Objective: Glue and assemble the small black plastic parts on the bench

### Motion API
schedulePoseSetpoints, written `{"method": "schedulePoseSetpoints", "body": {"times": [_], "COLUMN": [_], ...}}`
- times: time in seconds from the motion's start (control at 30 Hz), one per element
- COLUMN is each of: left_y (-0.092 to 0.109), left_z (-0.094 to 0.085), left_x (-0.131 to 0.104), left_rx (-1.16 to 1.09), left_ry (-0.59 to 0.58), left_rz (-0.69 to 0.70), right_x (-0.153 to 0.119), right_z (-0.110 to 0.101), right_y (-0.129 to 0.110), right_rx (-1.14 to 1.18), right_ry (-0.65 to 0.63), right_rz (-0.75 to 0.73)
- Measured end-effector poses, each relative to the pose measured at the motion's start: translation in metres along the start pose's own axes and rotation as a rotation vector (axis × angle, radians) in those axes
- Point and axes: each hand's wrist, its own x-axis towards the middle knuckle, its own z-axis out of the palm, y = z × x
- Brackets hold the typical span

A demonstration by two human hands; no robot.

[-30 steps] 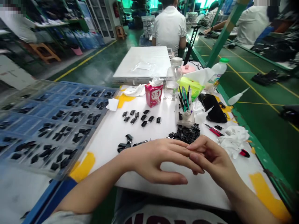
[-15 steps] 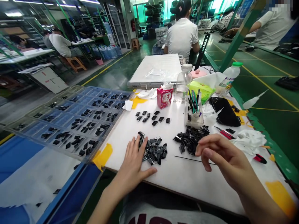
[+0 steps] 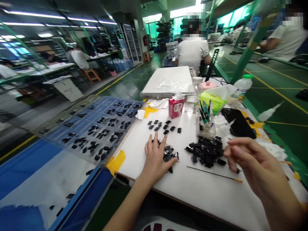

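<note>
Covering part of the left pile, low in the middle of the frame, the left hand lies palm down, fingers spread and thumb out to the side. Whether it has hold of any black piece cannot be told, as the hand hides what is under it. At lower right, the right hand is half curled, thumb near the fingertips; I cannot tell if anything is pinched there.

Just left of its fingertips sits the bigger right pile of black pieces, with a thin rod on the table below it. Above the left hand, about 10 pieces lie spaced apart. At centre left, the tray has more pieces in its compartments.

The step in hand seems to be handling loose pieces between the 2 piles. A next move would call for a light fingertip grip on 1 small piece, without scattering its neighbours.

Farther out, a cup of tools stands above the right pile, near a red box.
</note>
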Motion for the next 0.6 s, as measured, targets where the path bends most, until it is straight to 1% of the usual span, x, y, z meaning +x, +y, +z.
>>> {"method": "schedulePoseSetpoints", "body": {"times": [0.03, 0.13, 0.23, 0.33, 0.5, 0.6], "left_y": [0.000, 0.004, 0.010, 0.010, 0.004, 0.005], "left_z": [-0.001, -0.003, -0.004, -0.010, -0.022, -0.027], "left_x": [0.000, -0.004, -0.009, -0.011, -0.004, 0.002], "left_rx": [-0.008, -0.041, -0.070, -0.101, -0.132, -0.128], "left_ry": [-0.013, -0.050, -0.048, -0.035, 0.000, -0.003], "left_rz": [-0.003, 0.034, 0.082, 0.121, 0.154, 0.185], "right_x": [-0.001, -0.003, -0.006, -0.007, -0.002, 0.004], "right_z": [-0.002, -0.006, -0.006, -0.006, -0.006, -0.008], "right_y": [0.001, 0.007, 0.012, 0.014, 0.013, 0.015], "right_rx": [-0.018, -0.040, -0.103, -0.150, -0.138, -0.115], "right_ry": [0.031, 0.044, 0.033, 0.039, 0.096, 0.108], "right_rz": [0.011, 0.031, 0.049, 0.064, 0.078, 0.118]}}
